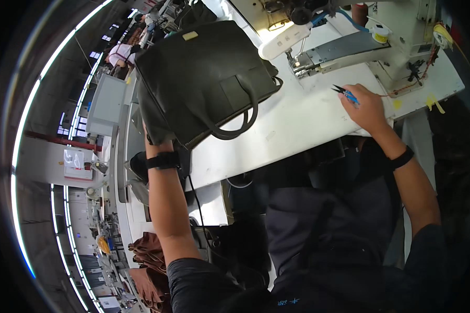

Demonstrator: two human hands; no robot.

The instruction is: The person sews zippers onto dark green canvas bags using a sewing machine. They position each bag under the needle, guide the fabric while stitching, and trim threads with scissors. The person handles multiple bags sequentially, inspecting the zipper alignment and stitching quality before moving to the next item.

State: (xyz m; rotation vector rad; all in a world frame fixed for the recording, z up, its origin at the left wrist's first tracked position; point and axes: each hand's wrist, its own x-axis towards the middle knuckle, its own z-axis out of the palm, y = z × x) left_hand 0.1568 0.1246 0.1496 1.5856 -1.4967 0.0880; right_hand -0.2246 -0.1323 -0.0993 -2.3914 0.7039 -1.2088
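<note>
A dark olive leather bag (190,73), with two looped handles and a zipper along its lower edge, fills the upper middle. My left hand (147,133) is at the bag's left side, mostly hidden behind it, its fingers out of sight. My right hand (365,107) grips small blue thread snips with black blades (352,98) over the white table (277,141), just below the sewing machine's narrow arm (344,52).
The machine body (407,31) stands at the back right, with yellow tape on the table's right edge. A co-worker (119,55) works at upper left. Brown leather pieces (149,281) lie at lower left. A dark cable hangs beside my left forearm.
</note>
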